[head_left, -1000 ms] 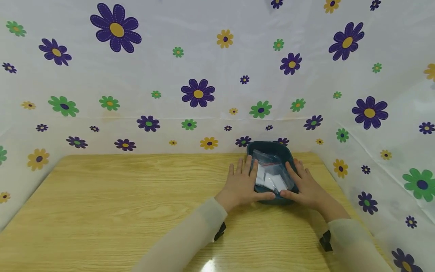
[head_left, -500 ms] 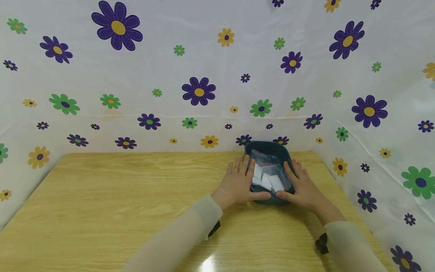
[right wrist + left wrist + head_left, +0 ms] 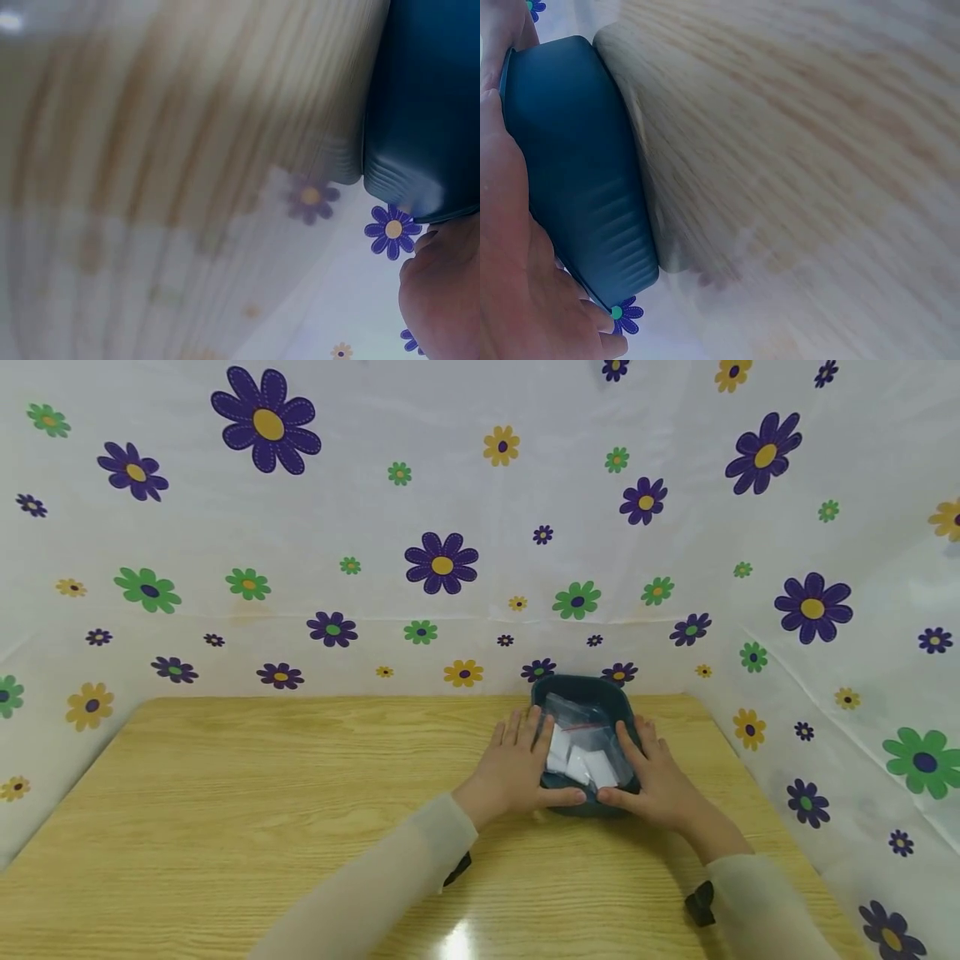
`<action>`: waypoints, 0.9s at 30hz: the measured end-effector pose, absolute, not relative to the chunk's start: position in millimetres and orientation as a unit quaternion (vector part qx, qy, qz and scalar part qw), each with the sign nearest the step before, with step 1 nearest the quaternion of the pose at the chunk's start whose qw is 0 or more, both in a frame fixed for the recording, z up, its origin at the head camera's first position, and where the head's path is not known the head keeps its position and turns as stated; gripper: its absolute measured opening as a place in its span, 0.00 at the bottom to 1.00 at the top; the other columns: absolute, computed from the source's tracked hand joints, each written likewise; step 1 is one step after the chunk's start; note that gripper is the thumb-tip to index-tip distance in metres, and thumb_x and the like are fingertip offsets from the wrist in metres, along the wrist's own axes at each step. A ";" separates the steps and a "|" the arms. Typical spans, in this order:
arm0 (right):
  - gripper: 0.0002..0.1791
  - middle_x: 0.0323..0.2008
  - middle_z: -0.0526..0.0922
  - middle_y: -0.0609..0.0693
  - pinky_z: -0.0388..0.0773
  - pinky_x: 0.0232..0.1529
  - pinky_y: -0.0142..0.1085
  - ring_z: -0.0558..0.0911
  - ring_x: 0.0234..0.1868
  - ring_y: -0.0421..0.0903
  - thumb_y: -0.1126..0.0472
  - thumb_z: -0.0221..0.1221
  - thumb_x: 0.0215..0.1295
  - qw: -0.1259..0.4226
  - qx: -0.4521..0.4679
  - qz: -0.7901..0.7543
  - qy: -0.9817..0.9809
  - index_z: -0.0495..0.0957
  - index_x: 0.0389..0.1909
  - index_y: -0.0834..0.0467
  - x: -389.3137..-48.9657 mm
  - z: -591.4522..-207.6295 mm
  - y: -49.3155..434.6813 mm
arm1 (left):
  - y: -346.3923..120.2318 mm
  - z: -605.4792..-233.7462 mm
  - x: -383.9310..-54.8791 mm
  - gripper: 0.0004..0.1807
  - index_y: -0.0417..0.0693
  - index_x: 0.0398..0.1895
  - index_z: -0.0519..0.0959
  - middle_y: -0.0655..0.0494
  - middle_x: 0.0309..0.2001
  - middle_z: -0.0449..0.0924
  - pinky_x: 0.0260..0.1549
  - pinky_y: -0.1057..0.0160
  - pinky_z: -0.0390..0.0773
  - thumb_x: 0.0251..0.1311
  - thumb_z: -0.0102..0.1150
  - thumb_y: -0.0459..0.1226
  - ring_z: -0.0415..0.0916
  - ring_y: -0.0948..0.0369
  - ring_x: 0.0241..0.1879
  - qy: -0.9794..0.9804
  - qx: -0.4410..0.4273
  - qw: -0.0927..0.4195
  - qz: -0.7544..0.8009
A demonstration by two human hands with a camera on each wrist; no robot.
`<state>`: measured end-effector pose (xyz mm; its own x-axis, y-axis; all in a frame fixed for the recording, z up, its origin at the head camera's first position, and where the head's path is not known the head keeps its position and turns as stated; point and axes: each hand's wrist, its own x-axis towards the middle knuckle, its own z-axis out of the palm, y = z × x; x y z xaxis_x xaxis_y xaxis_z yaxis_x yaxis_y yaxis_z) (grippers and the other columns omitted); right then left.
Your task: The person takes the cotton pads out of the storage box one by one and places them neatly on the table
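Note:
A dark teal plastic basin (image 3: 588, 808) stands near the back right of the wooden table. Inside lie clear zip bags (image 3: 588, 739) with flat white pieces (image 3: 602, 767) in them; a red line runs across one bag. My left hand (image 3: 513, 775) presses the basin's left rim, fingers straight and thumb along the front rim. Opposite it, my right hand (image 3: 662, 789) lies against the right side with fingers extended. The two thumbs nearly meet at the front. In the left wrist view the basin's ribbed wall (image 3: 585, 165) meets its reflection on the tabletop.
The glossy wood-grain table (image 3: 262, 810) stretches out to the left. A white flower-print sheet (image 3: 337, 510) hangs behind it and along the right side. Black bands (image 3: 700, 903) show at both sleeves.
The basin has shifted slightly left and a little nearer, its bags still inside. Both hands have moved along with it, keeping the same hold on its sides.

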<state>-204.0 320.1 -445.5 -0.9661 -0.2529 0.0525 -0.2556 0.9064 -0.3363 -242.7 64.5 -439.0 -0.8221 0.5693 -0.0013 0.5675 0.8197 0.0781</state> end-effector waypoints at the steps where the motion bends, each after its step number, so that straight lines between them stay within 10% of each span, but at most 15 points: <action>1: 0.61 0.79 0.34 0.66 0.55 0.60 0.77 0.40 0.73 0.80 0.29 0.61 0.58 0.004 0.130 0.174 -0.976 0.41 0.80 0.57 -203.6 -445.2 318.8 | 63.0 -439.0 -242.4 0.68 0.48 0.81 0.37 0.44 0.81 0.33 0.75 0.43 0.43 0.47 0.28 0.85 0.36 0.42 0.79 0.954 0.298 0.011 0.038; 27: 0.63 0.79 0.35 0.64 0.55 0.62 0.75 0.40 0.75 0.77 0.27 0.61 0.56 0.004 0.131 0.192 -0.973 0.40 0.81 0.53 -199.2 -446.6 272.7 | 15.1 -443.2 -234.7 0.68 0.48 0.81 0.39 0.42 0.81 0.33 0.74 0.40 0.46 0.47 0.28 0.85 0.36 0.38 0.78 0.953 0.298 0.007 0.057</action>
<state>-199.2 272.7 -446.6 -0.9654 -0.2543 0.0574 -0.2571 0.8920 -0.3717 -234.7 15.1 -443.2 -0.8221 0.5690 0.0199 0.5674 0.8158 0.1122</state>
